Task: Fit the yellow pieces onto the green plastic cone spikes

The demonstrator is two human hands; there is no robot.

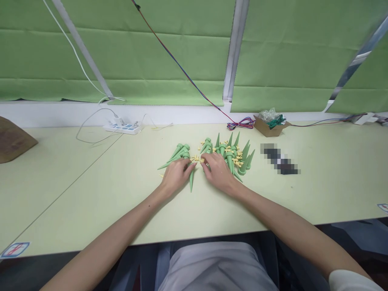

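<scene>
My left hand (pixel 176 176) rests on the table, thumb and fingers pinched close together beside small yellow plastic pieces (pixel 195 158). What it grips is hidden. A green plastic spike (pixel 191 182) points toward me from beneath it, and more green spikes (pixel 178 152) with round caps lie just beyond. My right hand (pixel 218 171) is closed, its fingertips pinching a small yellow plastic piece (pixel 202 160). Beyond and to the right of that hand spreads a pile of green spikes (pixel 230 157), mixed with yellow pieces (pixel 239 157); the hand covers part of it.
Along the back of the table (pixel 106 194) are a white power strip (pixel 124 128), a coiled red-and-blue cable (pixel 241 123) and an open cardboard box (pixel 271 129) holding clear plastic and something green. A blurred dark object (pixel 279 159) lies at right, brown cardboard (pixel 16 141) at far left.
</scene>
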